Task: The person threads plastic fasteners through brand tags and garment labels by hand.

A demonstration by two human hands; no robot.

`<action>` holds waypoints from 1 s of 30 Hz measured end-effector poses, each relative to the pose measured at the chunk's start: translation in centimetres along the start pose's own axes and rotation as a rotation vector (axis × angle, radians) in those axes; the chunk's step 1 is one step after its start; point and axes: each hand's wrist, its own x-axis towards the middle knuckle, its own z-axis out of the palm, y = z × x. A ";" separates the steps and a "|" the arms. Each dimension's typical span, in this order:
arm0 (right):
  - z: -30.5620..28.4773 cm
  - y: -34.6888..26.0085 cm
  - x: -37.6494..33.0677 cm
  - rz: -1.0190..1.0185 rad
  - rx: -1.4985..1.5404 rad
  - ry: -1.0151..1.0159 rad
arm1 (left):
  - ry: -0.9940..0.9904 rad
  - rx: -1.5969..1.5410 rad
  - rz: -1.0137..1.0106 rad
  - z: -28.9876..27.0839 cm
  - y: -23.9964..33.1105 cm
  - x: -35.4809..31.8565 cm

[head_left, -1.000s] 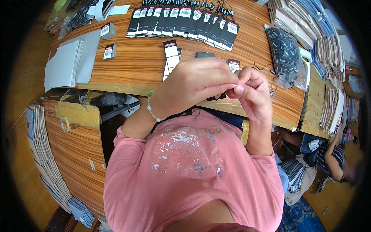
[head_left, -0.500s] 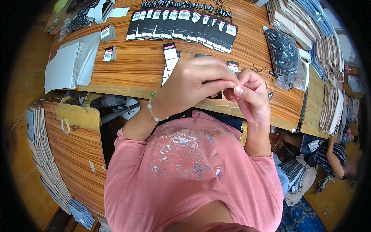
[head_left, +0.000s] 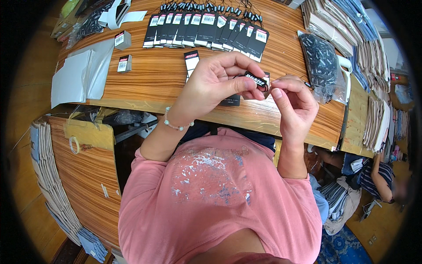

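My left hand (head_left: 222, 77) is closed, pinching a small black string seal (head_left: 256, 81) with white lettering between thumb and fingers. A thin dark cord loops at the seal's right end. Close beside it, my right hand (head_left: 295, 105) has thumb and forefinger drawn together; whatever is between them is too small to make out. Under the hands lies a black hang tag (head_left: 230, 101), partly covered. Another tag with a white label (head_left: 267, 77) shows behind the fingers. A strip of white stickers (head_left: 191, 62) lies by my left hand, half hidden.
Black hang tags (head_left: 206, 28) with corded seals overlap in a row at the back. Two small label stacks (head_left: 123, 40) and white sheets (head_left: 72, 79) are on the left. A clear bag of black seals (head_left: 323, 66) and folded garments (head_left: 369, 88) stand right. Another person (head_left: 378, 180) is at far right.
My hands have drawn slightly apart, the right moving right. The left hand has turned, so the black seal in its fingers now shows. The hang tag below is more exposed.
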 end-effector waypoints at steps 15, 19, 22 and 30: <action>0.5 0.9 0.4 -0.152 -0.115 -0.016 | 0.012 0.015 -0.044 0.1 0.0 0.2; 0.5 1.2 0.3 -0.116 -0.097 0.011 | 0.044 0.085 -0.001 0.0 -0.4 0.3; 0.4 1.6 0.4 -0.171 -0.170 -0.013 | 0.055 0.153 0.048 0.1 -0.6 0.3; 0.7 1.3 0.2 -0.186 -0.204 0.030 | 0.049 0.032 0.034 -0.1 -1.3 0.1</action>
